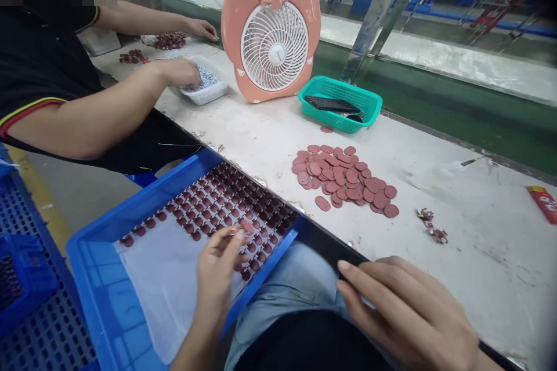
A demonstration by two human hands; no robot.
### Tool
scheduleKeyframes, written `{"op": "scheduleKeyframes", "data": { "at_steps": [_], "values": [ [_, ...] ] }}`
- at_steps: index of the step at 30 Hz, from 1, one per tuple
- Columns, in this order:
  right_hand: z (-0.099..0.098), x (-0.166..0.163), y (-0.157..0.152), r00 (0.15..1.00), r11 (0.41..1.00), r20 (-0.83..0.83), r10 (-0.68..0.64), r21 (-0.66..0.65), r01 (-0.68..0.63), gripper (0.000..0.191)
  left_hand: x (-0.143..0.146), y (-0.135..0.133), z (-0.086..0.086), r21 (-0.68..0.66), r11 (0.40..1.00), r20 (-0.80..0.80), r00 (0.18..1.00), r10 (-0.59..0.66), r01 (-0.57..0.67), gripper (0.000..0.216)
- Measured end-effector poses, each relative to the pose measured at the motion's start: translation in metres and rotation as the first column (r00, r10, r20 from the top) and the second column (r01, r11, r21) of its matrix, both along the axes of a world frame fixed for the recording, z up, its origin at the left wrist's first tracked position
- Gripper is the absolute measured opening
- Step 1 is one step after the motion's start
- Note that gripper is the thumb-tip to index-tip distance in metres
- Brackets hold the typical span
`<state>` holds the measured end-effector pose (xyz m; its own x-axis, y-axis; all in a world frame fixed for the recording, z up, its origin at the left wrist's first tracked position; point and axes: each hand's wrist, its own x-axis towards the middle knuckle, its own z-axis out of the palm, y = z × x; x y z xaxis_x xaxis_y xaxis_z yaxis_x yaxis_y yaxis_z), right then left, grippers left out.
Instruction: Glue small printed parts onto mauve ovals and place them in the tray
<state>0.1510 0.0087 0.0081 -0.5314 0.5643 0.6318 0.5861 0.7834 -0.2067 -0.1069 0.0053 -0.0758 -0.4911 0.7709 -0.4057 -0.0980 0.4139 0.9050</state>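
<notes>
My left hand point(221, 266) hovers over a blue crate point(100, 278) on my lap, fingers pinched on a small reddish-brown oval piece point(247, 226). Rows of the same dark red pieces point(217, 197) lie on a white sheet point(161, 278) inside the crate. My right hand point(404, 307) rests at the table's near edge, fingers stretched and slightly curled, holding nothing. A pile of pink-red oval discs point(343, 179) lies on the white table point(478, 232) just beyond it.
A pink fan point(272, 29) and a green basket point(342, 103) holding dark objects stand further back. A person in a black shirt at left has hands at a white tray point(204, 84). Small scraps point(430, 226) lie to the right. A blue grated crate point(26, 290) sits lower left.
</notes>
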Motion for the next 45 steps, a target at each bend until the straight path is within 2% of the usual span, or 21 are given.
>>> {"op": "scheduleKeyframes", "data": {
  "at_steps": [3, 6, 9, 12, 17, 25, 29, 32, 34, 35, 37, 38, 39, 40, 42, 43, 45],
  "values": [
    [-0.010, 0.021, 0.000, 0.995, 0.995, 0.002, -0.097, -0.002, 0.097, 0.022, -0.069, -0.009, -0.039, -0.121, 0.989, -0.321, 0.946, 0.041, -0.084, 0.044],
    [-0.022, 0.035, 0.002, 0.986, 0.986, 0.024, -0.165, 0.003, 0.165, 0.024, -0.120, -0.016, -0.071, -0.284, 0.958, -0.524, 0.843, -0.124, -0.035, 0.027],
    [-0.028, 0.040, 0.003, 0.982, 0.982, 0.040, -0.187, 0.008, 0.186, 0.023, -0.142, -0.017, -0.093, -0.431, 0.901, -0.571, 0.760, -0.310, 0.044, 0.026],
    [-0.030, 0.041, 0.003, 0.980, 0.981, 0.053, -0.193, 0.016, 0.193, 0.023, -0.147, -0.014, -0.106, -0.533, 0.843, -0.571, 0.705, -0.420, 0.071, 0.032],
    [-0.031, 0.043, 0.004, 0.974, 0.976, 0.074, -0.216, 0.036, 0.214, 0.020, -0.147, -0.008, -0.116, -0.614, 0.786, -0.558, 0.666, -0.495, 0.070, 0.037],
    [-0.035, 0.050, 0.006, 0.959, 0.965, 0.107, -0.263, 0.039, 0.260, 0.019, -0.145, -0.004, -0.120, -0.644, 0.762, -0.552, 0.646, -0.527, 0.072, 0.038],
    [-0.037, 0.054, 0.007, 0.952, 0.960, 0.122, -0.280, 0.064, 0.274, 0.017, -0.146, -0.003, -0.122, -0.633, 0.772, -0.572, 0.637, -0.518, 0.059, 0.040],
    [-0.039, 0.065, 0.010, 0.923, 0.937, 0.168, -0.347, 0.113, 0.332, 0.014, -0.146, -0.005, -0.113, -0.575, 0.817, -0.633, 0.611, -0.475, 0.040, 0.039],
    [-0.039, 0.080, 0.017, 0.868, 0.881, 0.154, -0.473, 0.079, 0.466, 0.010, -0.139, -0.004, -0.101, -0.479, 0.877, -0.715, 0.572, -0.402, 0.018, 0.042],
    [-0.039, 0.089, 0.023, 0.820, 0.825, 0.114, -0.562, 0.000, 0.565, 0.010, -0.133, -0.002, -0.094, -0.403, 0.915, -0.765, 0.545, -0.343, 0.009, 0.045],
    [-0.039, 0.111, 0.039, 0.679, 0.659, 0.018, -0.734, -0.220, 0.719, 0.023, -0.111, 0.007, -0.078, -0.186, 0.982, -0.862, 0.477, -0.173, 0.020, 0.052],
    [-0.039, 0.122, 0.049, 0.604, 0.576, -0.016, -0.797, -0.323, 0.751, 0.034, -0.096, 0.013, -0.071, -0.055, 0.997, -0.892, 0.446, -0.075, 0.057, 0.053],
    [-0.040, 0.133, 0.059, 0.554, 0.524, -0.037, -0.832, -0.382, 0.761, 0.049, -0.078, 0.021, -0.064, 0.069, 0.990, -0.908, 0.419, 0.012, 0.122, 0.052],
    [-0.042, 0.143, 0.070, 0.524, 0.496, -0.054, -0.850, -0.417, 0.762, 0.065, -0.057, 0.029, -0.057, 0.170, 0.962, -0.913, 0.402, 0.071, 0.214, 0.048],
    [-0.049, 0.157, 0.091, 0.507, 0.467, -0.053, -0.860, -0.479, 0.743, 0.083, -0.014, 0.046, -0.044, 0.276, 0.843, -0.920, 0.380, 0.094, 0.461, 0.039],
    [-0.053, 0.161, 0.101, 0.507, 0.454, -0.042, -0.861, -0.515, 0.727, 0.083, 0.007, 0.054, -0.038, 0.287, 0.752, -0.930, 0.362, 0.069, 0.593, 0.035],
    [-0.060, 0.164, 0.118, 0.511, 0.426, -0.022, -0.859, -0.584, 0.691, 0.071, 0.043, 0.066, -0.028, 0.252, 0.551, -0.953, 0.302, -0.001, 0.796, 0.040]
  ]
}}
